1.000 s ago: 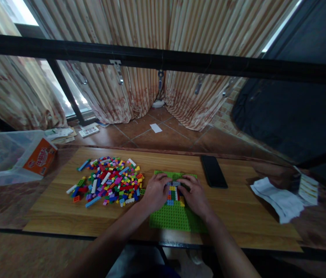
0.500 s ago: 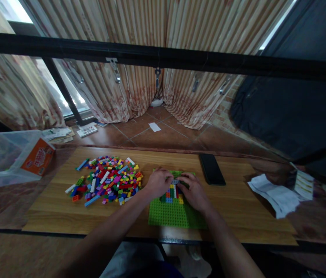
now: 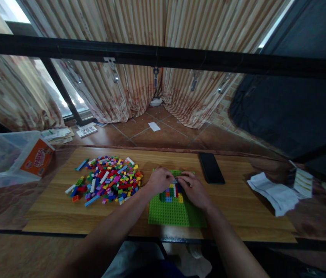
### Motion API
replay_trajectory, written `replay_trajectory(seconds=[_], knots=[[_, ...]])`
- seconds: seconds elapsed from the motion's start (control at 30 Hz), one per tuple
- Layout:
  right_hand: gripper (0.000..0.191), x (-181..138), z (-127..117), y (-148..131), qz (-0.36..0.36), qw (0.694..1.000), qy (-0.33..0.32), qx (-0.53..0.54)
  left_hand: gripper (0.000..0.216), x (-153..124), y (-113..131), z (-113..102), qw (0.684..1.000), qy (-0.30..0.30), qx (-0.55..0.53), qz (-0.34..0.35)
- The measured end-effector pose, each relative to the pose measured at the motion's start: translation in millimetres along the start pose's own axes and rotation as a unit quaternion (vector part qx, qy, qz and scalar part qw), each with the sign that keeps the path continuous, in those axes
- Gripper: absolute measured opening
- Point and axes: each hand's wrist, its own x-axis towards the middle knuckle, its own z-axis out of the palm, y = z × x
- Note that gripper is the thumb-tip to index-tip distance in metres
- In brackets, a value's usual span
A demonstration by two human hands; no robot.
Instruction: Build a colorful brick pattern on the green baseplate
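Note:
A green baseplate [image 3: 168, 216] lies near the table's front edge, with several coloured toy bricks [image 3: 169, 195] in a tight patch on its upper half. At the top of that patch is a small grey-blue toy brick [image 3: 174, 180], mostly covered by fingertips. My left hand [image 3: 160, 180] reaches over from the left, its thumb and fingers pinched at this brick. From the right, my right hand [image 3: 192, 186] curls in with its fingertips closed at the brick's other side. The hands nearly meet, and the finger contact is too small to see clearly.
A heap of loose toy bricks [image 3: 113, 179] spreads left of the baseplate on the wooden table [image 3: 232, 208]. A black phone [image 3: 211, 168] lies to the right, with crumpled paper [image 3: 275, 193] further right. A clear plastic bin [image 3: 9, 154] stands at far left.
My fingertips have drawn slightly closer together over the grey-blue brick, covering more of it. My right hand has shifted a little; the other things stay in place.

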Motion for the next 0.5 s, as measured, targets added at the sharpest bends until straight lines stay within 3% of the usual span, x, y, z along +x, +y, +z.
replay_trajectory(seconds=[0.23, 0.5], knots=[[0.029, 3, 10, 3, 0.046, 0.997, 0.056, 0.017, 0.022, 0, -1, 1, 1.0, 0.001, 0.001, 0.002], [0.025, 6, 13, 8, 0.056, 0.996, 0.058, 0.049, 0.022, 0, -3, 5, 1.0, 0.0, 0.008, 0.003]])
